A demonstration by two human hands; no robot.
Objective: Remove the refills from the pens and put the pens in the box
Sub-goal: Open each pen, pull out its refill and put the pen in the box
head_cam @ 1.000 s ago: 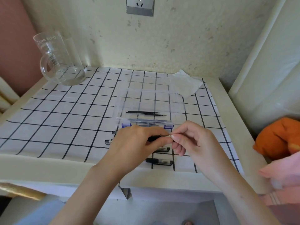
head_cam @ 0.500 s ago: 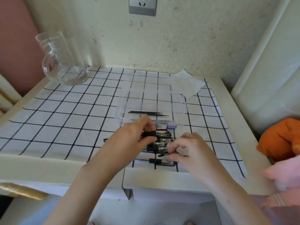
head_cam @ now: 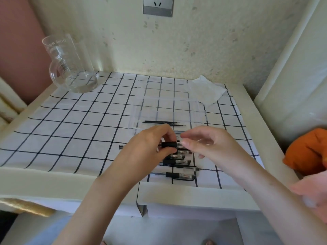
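Right hand (head_cam: pixel 208 145) risen to pen (head_cam: pixel 169 145) tip, grasp unclear, left hand (head_cam: pixel 148 149) pinching pen's black grip

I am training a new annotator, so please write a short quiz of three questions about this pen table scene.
1. True or false: the clear plastic box holds thin black refills.
2. What does the left hand grip? A. a black-and-clear plastic pen; B. a spoon; C. a key.
3. Fill in: the clear glass jug stands at the back ___ corner of the cream table.
Key: 1 true; 2 A; 3 left.
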